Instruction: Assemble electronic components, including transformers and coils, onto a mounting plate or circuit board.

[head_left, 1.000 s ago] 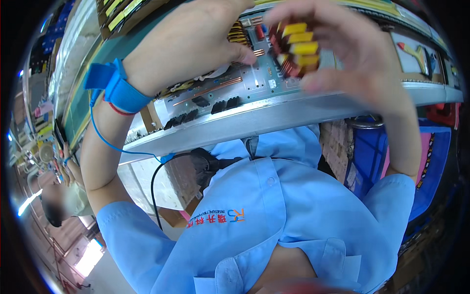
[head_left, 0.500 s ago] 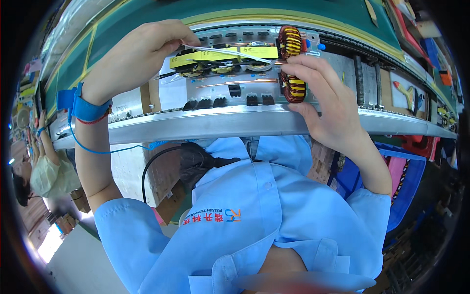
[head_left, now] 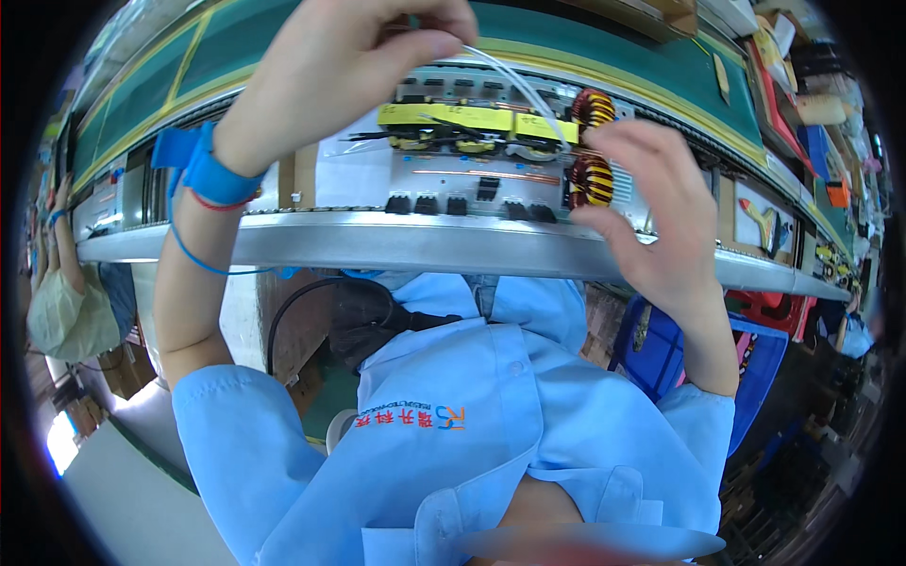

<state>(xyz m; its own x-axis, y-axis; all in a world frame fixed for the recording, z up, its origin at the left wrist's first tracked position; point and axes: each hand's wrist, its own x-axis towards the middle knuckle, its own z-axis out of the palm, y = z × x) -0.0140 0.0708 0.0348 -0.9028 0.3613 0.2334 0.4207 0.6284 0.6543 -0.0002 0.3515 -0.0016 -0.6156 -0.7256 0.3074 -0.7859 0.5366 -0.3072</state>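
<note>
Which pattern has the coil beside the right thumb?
The coil has yellow and dark-brown stripes; best: head view.

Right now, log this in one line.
left hand: pinching thin white strands | right hand: beside dark-red, yellow-striped round coil, contact unclear | yellow-topped parts: on grey circuit board

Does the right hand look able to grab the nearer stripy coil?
Probably yes: the nearer stripy coil sits between the thumb and fingers of the right hand, and nothing seems to block it.
</note>
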